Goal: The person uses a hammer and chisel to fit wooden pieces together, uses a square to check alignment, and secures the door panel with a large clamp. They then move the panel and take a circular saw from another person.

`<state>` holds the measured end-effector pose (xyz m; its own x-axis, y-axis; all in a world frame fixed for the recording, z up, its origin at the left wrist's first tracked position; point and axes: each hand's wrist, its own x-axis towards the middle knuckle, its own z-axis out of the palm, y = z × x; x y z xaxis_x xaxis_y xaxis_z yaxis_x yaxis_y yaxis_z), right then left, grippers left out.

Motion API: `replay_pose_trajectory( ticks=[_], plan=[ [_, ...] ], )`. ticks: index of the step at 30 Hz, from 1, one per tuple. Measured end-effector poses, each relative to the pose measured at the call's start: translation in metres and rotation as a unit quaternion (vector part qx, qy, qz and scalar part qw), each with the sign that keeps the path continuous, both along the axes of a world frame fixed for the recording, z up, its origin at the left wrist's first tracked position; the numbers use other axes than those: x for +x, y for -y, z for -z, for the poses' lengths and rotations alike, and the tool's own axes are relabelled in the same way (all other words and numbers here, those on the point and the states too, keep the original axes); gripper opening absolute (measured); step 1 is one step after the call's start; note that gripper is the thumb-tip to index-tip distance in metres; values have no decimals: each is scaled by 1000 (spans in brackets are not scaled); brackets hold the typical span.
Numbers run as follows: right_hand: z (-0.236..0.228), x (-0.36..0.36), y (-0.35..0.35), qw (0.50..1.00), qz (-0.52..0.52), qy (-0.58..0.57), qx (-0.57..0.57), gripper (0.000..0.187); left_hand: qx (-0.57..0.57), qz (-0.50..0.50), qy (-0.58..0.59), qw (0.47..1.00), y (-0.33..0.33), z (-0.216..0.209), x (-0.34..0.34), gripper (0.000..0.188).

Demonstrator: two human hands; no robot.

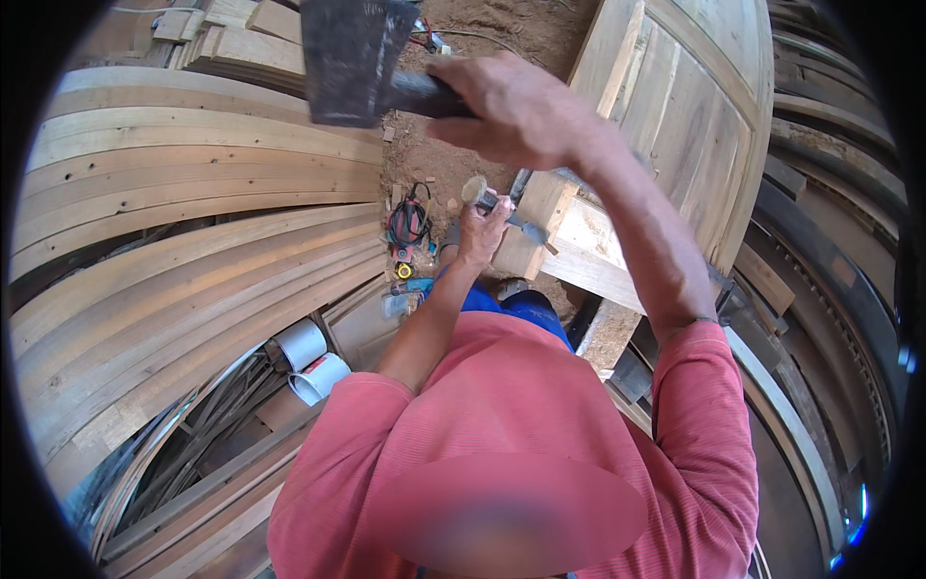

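Observation:
My right hand [521, 108], raised high in front of me, is closed around the handle of a mallet [355, 63]. The mallet's broad, dark, blocky head hangs to the left of the hand. Lower down, the fingers of my left hand [476, 236] are wrapped round a chisel [474, 190] with a pale, wide handle end. Most of the chisel is hidden by those fingers, and I cannot tell whether its tip touches the wood. Right beside this hand lies a wooden frame piece [559, 207] with a pale, fresh-looking face.
A panelled wooden door [690, 125] lies to the far right. Long planks [193, 193] are stacked at my left. A red power tool with a coiled black cable [408, 224] and a blue tool [412, 287] sit on the ground. White buckets [318, 376] stand lower left.

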<state>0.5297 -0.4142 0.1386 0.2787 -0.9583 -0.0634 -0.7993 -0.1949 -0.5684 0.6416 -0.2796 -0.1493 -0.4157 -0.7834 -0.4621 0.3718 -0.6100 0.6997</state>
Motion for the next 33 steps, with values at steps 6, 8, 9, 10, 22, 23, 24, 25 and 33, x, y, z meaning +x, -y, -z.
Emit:
replay_pose_trajectory(
  ticks=[6, 8, 9, 10, 22, 23, 24, 25, 33],
  plan=[
    [99, -19, -40, 951, -11, -203, 233, 14, -68, 151, 97, 981, 5, 29, 9, 19],
    [105, -52, -73, 946, 0, -216, 241, 11, -108, 186, 145, 966, -20, 9, -8, 26],
    [102, -65, -85, 933, 4, -242, 267, 17, 7, 125, 28, 992, -42, 4, -19, 21],
    [102, -75, -98, 916, 6, -267, 299, 23, -1, 159, 19, 987, -46, 16, -15, 19],
    [185, -51, -301, 892, 390, -53, 221, 28, -42, 104, 64, 992, 100, -51, -4, 22],
    [201, -46, -308, 873, 395, -74, 278, 29, -87, 131, 95, 983, 102, -61, -11, 22],
    [208, -46, -305, 845, 392, -84, 355, 32, -136, 154, 126, 971, 105, -72, -16, 21],
    [211, -47, -308, 841, 404, -66, 353, 33, -183, 172, 157, 955, 107, -83, -19, 21],
    [195, -62, -343, 703, 487, 410, 318, 30, -591, 351, 117, 717, 22, -123, -56, 39]
  ],
)
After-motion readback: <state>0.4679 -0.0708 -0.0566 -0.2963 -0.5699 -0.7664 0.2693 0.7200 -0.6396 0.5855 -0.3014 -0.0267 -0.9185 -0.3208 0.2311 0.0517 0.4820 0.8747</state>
